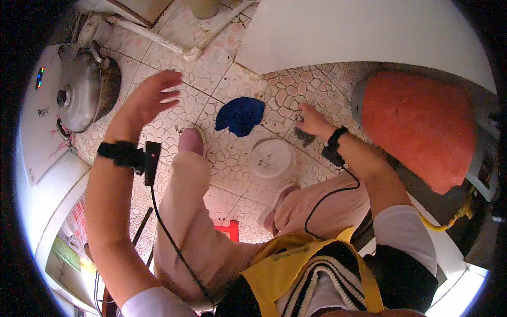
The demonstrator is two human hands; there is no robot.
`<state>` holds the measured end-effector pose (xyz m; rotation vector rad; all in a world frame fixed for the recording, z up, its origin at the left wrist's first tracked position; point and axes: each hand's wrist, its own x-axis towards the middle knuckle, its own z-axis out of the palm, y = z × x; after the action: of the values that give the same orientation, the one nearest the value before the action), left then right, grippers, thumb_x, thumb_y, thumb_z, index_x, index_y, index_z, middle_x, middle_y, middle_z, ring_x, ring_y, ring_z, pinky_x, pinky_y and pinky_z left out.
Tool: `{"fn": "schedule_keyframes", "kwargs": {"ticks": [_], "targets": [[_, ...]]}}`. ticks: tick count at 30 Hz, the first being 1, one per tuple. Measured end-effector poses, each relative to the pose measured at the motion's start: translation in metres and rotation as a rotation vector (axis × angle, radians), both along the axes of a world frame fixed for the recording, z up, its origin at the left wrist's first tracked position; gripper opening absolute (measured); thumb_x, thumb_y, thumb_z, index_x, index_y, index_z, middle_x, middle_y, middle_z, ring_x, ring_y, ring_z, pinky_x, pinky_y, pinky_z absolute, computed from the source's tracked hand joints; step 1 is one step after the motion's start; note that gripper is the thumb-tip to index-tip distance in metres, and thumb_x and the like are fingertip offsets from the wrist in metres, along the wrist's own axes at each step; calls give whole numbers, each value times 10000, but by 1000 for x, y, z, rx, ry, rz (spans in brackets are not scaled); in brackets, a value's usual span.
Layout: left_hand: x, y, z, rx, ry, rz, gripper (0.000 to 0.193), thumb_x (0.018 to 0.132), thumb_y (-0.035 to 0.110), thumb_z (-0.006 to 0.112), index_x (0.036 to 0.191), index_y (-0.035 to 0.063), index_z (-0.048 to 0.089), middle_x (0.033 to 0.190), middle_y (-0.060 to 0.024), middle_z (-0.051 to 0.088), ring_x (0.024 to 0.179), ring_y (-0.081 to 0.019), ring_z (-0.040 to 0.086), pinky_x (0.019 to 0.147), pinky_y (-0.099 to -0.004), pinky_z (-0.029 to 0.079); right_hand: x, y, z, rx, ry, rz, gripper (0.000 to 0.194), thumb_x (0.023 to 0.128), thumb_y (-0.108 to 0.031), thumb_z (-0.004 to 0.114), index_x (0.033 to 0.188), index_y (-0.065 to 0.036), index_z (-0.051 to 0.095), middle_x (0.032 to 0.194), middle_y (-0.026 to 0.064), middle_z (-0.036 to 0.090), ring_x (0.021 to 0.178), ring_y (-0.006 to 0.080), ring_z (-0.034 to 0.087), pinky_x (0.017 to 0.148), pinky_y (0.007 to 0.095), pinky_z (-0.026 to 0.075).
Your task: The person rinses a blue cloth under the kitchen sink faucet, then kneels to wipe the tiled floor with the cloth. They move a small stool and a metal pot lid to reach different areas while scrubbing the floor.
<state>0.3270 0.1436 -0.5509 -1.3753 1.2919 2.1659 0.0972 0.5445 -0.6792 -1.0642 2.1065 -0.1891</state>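
My left hand (158, 95) hangs over the tiled floor with its fingers apart and nothing in it, to the right of a lidded metal pot (81, 93). My right hand (313, 121) is low over the floor, its fingers bent beside a dark grey, fuzzy clump (304, 137), perhaps a scouring pad. Whether the fingers grip any of it cannot be made out. Between the hands a crumpled dark blue cloth (240, 115) lies on the tiles. Nearer to me is a round white disc, like a lid or shallow dish (272, 157). Both wrists carry strapped black devices with cables.
The pot stands on a pale patterned surface (39, 130) at left. A white pipe (158, 37) crosses the floor beyond. A large white panel (356, 31) is at upper right, above an orange-red cover (420, 123). A yellow hose (439, 227) and red stool part (233, 230) are nearer.
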Motion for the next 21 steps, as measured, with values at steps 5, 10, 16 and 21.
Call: {"fn": "schedule_keyframes", "kwargs": {"ticks": [5,10,16,21], "targets": [[-53,75,-35,-334,-27,-930,382,857,303,526,1165,77,519,1038,-74,589,961,-266,555,697,-396,522,28,31,6,395,10,226,515,818,-175,580,1248,6,361,1222,290,414,1111,414,445,916,462,398],[-74,148,-118,-536,-239,-1038,465,739,319,654,1057,5,526,849,-176,612,818,-325,605,681,-425,520,24,52,-15,258,-276,-305,456,845,-143,553,1254,-37,382,1237,268,404,1149,407,422,911,455,406],[-65,184,-178,-780,-185,-894,573,622,250,715,1092,3,499,1059,-241,555,994,-386,544,820,-418,477,-50,59,-62,-460,-179,-398,295,803,-137,587,1081,-49,538,1171,186,471,956,348,527,792,406,470],[-85,215,-199,-874,-24,-771,470,620,257,739,989,30,559,916,-156,643,872,-330,609,761,-383,494,-94,43,-82,-368,549,-265,336,788,-140,586,1118,-77,569,1176,199,476,1074,389,465,911,440,412]]}}
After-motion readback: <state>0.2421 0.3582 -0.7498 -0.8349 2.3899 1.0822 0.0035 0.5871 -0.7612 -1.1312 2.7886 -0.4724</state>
